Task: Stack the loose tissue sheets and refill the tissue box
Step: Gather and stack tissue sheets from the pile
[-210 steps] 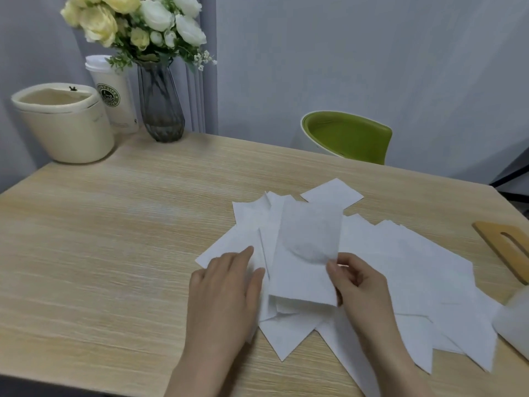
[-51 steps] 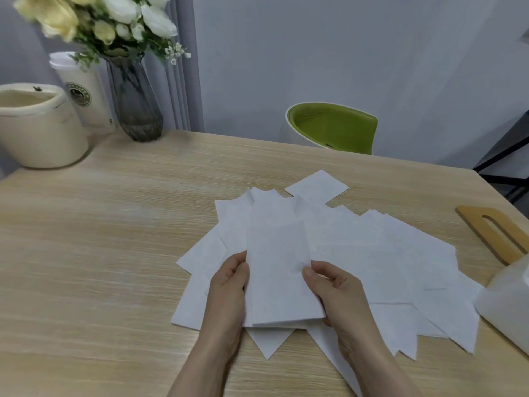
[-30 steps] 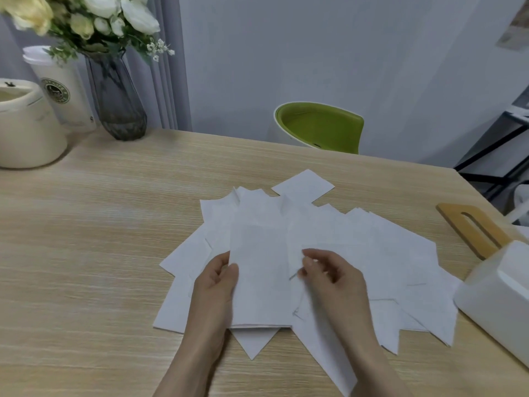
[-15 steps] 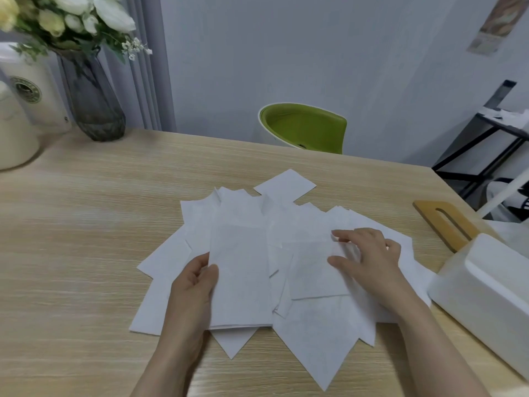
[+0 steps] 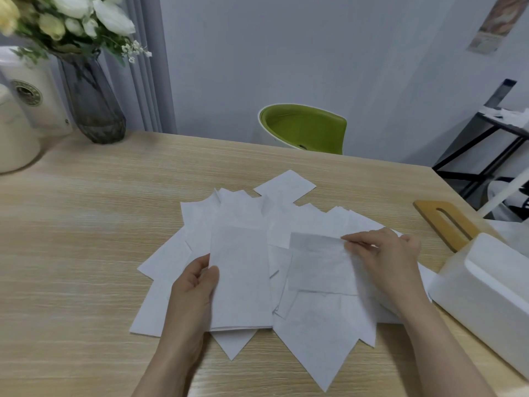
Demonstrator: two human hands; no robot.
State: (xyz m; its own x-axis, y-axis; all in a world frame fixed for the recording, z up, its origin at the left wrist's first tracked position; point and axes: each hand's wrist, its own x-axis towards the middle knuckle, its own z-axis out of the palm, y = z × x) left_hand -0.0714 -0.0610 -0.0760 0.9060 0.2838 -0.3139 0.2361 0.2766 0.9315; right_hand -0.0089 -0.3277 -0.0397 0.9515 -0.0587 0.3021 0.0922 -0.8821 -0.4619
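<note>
Several loose white tissue sheets (image 5: pixel 320 342) lie fanned over the middle of the wooden table (image 5: pixel 86 253). On top of them sits a small squared stack of tissues (image 5: pixel 240 279); my left hand (image 5: pixel 194 290) holds its left edge, thumb on top. My right hand (image 5: pixel 383 256) pinches the upper right corner of a single tissue sheet (image 5: pixel 317 265) and lifts it slightly off the pile, just right of the stack. The white tissue box (image 5: pixel 486 293) stands at the right edge, and its wooden slotted lid (image 5: pixel 443 224) lies flat behind it.
A glass vase of flowers (image 5: pixel 91 101), a white paper cup (image 5: pixel 34 93) and a cream container (image 5: pixel 14 138) stand at the table's back left. A green chair (image 5: pixel 303 127) is behind the far edge. A black metal rack (image 5: pixel 492 144) stands off to the right.
My right hand left the stack, reached right into the pile and has pinched a single sheet, raising its corner. My left hand stays on the stack. The view has swung to the right.
</note>
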